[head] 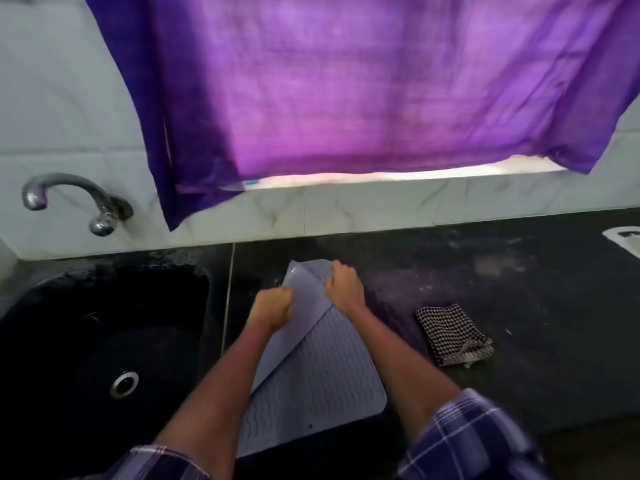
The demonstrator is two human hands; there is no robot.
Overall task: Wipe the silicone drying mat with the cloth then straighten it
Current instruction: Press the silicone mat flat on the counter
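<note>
Mat [311, 372]: grey silicone, wavy ribs, lying on the dark counter [519, 299] just right of the sink [104, 341]. Far end folded over on itself, smooth underside up; near end flat.

Left hand [273, 306]: fingers curled, gripping the left edge of the folded flap.

Right hand [343, 285]: fingers curled over the far right part of the same flap, gripping it. Hands close together, both clamped on the mat.

Cloth [453, 336]: checked, crumpled, on the counter to the right of the mat, apart from it, held by neither hand.

Risks, as judged: the flap could spring back or crease if let go unevenly; the mat's left edge lies close to the sink rim, so a pull leftward may slide it over the edge. The counter looks damp and speckled, and dirt could transfer to the underside.

Surroundings: tap [72, 199] on the far-left wall above the sink; drain [124, 383] in the basin; purple curtain [346, 91] hanging over the far tiled wall; a white object [623, 239], cut off, at far right. Nothing lies between mat and cloth.
</note>
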